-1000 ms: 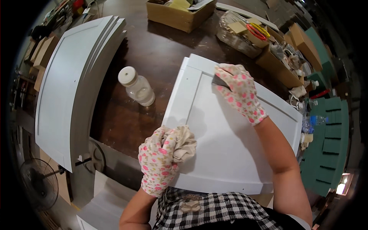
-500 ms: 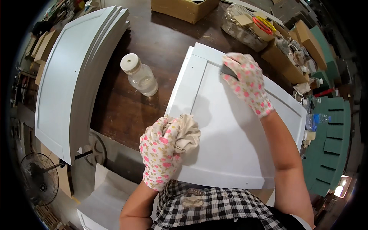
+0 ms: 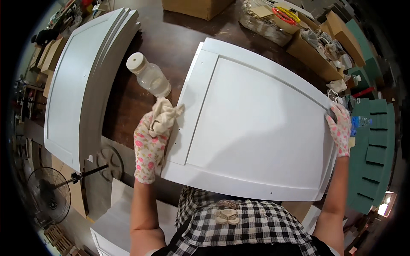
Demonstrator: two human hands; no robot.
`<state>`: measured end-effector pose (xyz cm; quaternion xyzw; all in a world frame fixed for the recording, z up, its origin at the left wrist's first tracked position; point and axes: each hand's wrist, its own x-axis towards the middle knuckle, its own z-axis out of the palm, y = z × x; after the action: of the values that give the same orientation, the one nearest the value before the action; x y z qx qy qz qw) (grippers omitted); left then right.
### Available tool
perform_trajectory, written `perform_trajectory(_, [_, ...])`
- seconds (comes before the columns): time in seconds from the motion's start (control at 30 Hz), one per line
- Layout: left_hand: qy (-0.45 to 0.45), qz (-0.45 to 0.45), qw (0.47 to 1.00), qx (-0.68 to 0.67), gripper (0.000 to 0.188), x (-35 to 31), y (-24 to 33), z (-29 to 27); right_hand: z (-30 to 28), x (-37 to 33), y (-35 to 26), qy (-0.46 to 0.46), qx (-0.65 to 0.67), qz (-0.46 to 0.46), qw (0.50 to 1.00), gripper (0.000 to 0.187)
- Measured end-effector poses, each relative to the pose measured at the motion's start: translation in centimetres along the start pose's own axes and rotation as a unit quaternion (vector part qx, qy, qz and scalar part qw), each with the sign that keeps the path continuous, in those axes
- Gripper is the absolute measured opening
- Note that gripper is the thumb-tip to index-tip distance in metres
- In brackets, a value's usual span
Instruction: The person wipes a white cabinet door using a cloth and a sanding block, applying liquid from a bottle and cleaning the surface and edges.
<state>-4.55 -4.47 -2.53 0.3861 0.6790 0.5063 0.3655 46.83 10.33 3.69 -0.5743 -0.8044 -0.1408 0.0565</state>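
Dark brown and scuffed, the wooden worktop (image 3: 183,34) bears an open brown cardboard box (image 3: 314,59), crowded with odds and ends, at one o'clock from the white rectangular framed panel (image 3: 256,111). That panel lies flat in front of the person's checked apron (image 3: 256,222), with the edge of another white board (image 3: 198,49) showing beneath it.

At three o'clock, the right hand (image 3: 340,128), in a floral fabric glove, has its fingers closed around a small dark grey pad (image 3: 332,114) at the panel's edge. Toward nine, the gloved left hand (image 3: 147,155) grips a crumpled beige cloth (image 3: 162,117) — whether it touches the panel cannot be told. A clear plastic bottle with a white lid (image 3: 153,81) stands at ten.

Work on this panel seems unfinished, since the pad is at its edge; its face looks evenly white. Similar white panels (image 3: 70,94) stand stacked beyond the bottle — done or waiting, one cannot tell.
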Motion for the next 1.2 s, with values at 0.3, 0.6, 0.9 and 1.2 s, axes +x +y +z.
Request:
perform_trajectory(0.3, [-0.103, 0.470, 0.824, 0.300, 0.048, 13.5, 7.8, 9.0, -4.9, -7.4, -8.7, 0.024, 0.329, 0.004, 0.944, 0.044])
perform_trajectory(0.6, [-0.154, 0.420, 0.730, 0.517, 0.036, 14.1, 9.1, 14.3, -6.4, -15.5, -7.0, 0.111, 0.365, 0.105, 0.918, 0.042])
perform_trajectory(0.9, [-0.064, 0.306, 0.718, 0.622, 0.044, 8.8, 5.8, 7.8, -5.5, -17.9, -5.8, 0.127, 0.395, 0.085, 0.906, 0.045])
perform_trajectory(1.2, [-0.030, 0.298, 0.693, 0.655, 0.041, 3.0, 3.3, 3.7, -5.8, -16.3, -10.4, 0.095, 0.435, -0.045, 0.894, 0.046])
